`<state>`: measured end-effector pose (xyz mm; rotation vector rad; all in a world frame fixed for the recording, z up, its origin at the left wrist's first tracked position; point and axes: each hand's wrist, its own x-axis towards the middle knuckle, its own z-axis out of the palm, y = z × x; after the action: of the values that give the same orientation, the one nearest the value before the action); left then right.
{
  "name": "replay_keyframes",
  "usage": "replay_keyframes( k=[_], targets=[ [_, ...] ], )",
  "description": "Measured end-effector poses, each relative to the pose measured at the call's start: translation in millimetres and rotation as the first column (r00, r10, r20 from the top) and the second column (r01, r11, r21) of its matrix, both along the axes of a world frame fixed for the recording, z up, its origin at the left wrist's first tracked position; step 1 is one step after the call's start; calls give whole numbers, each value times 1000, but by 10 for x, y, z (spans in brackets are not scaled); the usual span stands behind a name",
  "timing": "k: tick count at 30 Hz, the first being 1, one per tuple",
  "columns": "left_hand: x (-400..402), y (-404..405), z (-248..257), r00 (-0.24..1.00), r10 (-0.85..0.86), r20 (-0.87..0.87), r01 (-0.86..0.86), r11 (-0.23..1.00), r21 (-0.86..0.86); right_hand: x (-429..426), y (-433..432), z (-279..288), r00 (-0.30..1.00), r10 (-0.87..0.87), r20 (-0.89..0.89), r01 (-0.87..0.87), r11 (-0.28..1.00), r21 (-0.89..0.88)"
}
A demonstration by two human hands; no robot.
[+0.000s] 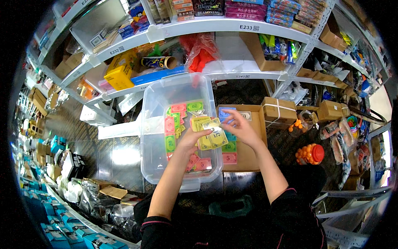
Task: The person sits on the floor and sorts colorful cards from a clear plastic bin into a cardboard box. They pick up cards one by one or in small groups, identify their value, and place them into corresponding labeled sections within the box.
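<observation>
My left hand [192, 139] grips yellow play-money bills [216, 139] over the right side of a clear plastic bin [152, 162]. At the upper right corner of these bills is my right hand [237, 126], its fingers bent; whether it pinches a bill cannot be told. Inside the bin lie red, green and yellow play bills [170, 141], with more red bills [203, 163] near its front. To the right, a shallow cardboard box [248, 155] holds blue bills [227, 112], a green bill [229, 146] and a red bill [229, 158], partly covered by my hands and the yellow bills.
Metal shelves [230, 26] with boxed goods rise ahead. A strapped carton [279, 111] stands right of the cardboard box. Farther right is a red-lidded jar of orange balls [309, 153]. Blue packages [74, 228] and plastic-wrapped goods [90, 196] lie at the lower left.
</observation>
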<state>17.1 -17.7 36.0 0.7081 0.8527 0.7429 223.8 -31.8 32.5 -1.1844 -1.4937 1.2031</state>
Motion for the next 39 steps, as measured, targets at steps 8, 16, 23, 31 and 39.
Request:
replay_keyframes(
  k=[8, 16, 23, 31, 39],
  targets=[
    [-34, 12, -54, 997, -6, 78, 10, 999, -53, 245, 182, 68, 991, 110, -71, -118, 986, -119],
    [22, 99, -95, 969, 44, 244, -46, 999, 6, 894, -205, -1499, 726, -687, -26, 665, 712, -224],
    [82, 119, -182, 981, 110, 159, -110, 994, -10, 951, -224, -2194, 581, -793, 183, 807, 590, -5],
    [-17, 82, -183, 977, 165, 135, -168, 986, 8, 537, -294, -1450, 374, -509, 775, 695, 707, 129],
    [-40, 68, -171, 982, 170, 79, -172, 985, 20, 157, -53, -573, 926, -296, 235, 302, 953, 11]
  ],
)
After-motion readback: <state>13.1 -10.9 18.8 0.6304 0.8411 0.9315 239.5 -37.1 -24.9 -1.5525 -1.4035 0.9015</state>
